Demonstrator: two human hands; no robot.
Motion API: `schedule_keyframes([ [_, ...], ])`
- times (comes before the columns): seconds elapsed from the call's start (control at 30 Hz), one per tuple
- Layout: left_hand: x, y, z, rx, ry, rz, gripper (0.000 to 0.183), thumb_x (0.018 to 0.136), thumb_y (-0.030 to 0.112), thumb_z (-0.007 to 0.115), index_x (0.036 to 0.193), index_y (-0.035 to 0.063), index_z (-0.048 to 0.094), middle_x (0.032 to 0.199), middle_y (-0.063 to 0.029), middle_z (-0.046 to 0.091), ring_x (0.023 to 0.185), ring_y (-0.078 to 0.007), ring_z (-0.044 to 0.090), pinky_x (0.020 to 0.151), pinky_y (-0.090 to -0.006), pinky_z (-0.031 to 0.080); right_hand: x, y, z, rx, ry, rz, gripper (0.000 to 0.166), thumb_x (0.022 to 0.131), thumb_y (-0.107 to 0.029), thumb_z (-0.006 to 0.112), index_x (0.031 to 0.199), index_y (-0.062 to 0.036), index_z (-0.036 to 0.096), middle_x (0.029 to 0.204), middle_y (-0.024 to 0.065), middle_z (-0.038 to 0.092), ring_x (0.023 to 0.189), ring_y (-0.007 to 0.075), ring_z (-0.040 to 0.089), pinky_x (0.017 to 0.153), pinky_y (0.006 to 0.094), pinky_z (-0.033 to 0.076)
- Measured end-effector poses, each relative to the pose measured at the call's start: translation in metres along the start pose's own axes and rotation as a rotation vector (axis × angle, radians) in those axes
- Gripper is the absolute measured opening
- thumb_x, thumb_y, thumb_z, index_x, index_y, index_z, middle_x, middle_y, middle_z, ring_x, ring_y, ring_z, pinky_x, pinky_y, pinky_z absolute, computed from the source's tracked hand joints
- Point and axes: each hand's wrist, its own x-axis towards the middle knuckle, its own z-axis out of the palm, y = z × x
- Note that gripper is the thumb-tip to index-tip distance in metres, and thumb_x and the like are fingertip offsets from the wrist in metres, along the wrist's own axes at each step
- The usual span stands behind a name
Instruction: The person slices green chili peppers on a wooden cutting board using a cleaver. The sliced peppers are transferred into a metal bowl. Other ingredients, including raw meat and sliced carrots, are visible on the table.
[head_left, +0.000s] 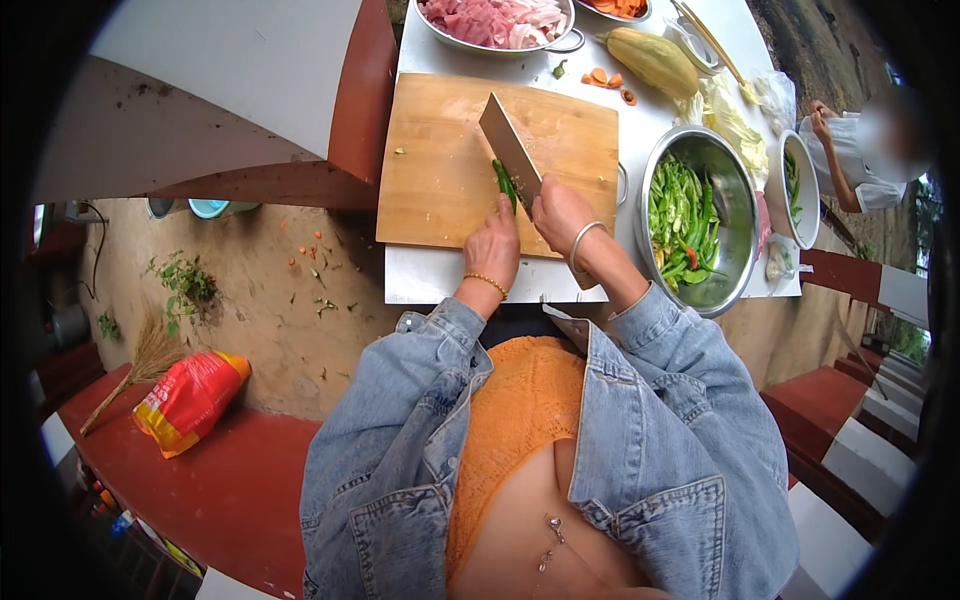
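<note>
My left hand (493, 244) pins a green chili pepper (504, 184) against a wooden cutting board (427, 165), its fingertips at the pepper's near end. In my right hand (561, 214) is a cleaver (512, 146), its broad blade angled up and to the left, just right of the pepper. Small pale seeds and bits lie on the board around the blade. To the right of the board, a steel bowl (739, 232) holds sliced green chili peppers (679, 217), some whole ones and a bit of red.
Behind the board stand a colander of sliced meat (495, 22), carrot pieces (600, 77) and a squash (652, 61). Cabbage leaves (739, 131) and a white bowl (804, 217) lie farther right. A person (851, 150) is beyond the table. A red bag (191, 401) rests at lower left.
</note>
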Motion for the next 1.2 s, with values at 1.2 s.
schedule_keyframes([
  [1.2,-0.007,0.006,-0.016,-0.318,-0.128,-0.111,0.061,0.076,0.002,0.055,0.131,-0.0063,0.028,0.095,-0.0266,0.053,0.081,-0.0405,0.057,0.069,-0.0466,0.047,-0.003,0.022,0.035,0.178,0.117,0.094,0.023,0.083,-0.016,0.047,0.092,0.0058,0.049,0.073,0.0291,0.059,0.072,0.0444,0.058,0.067,0.0502,0.046],
])
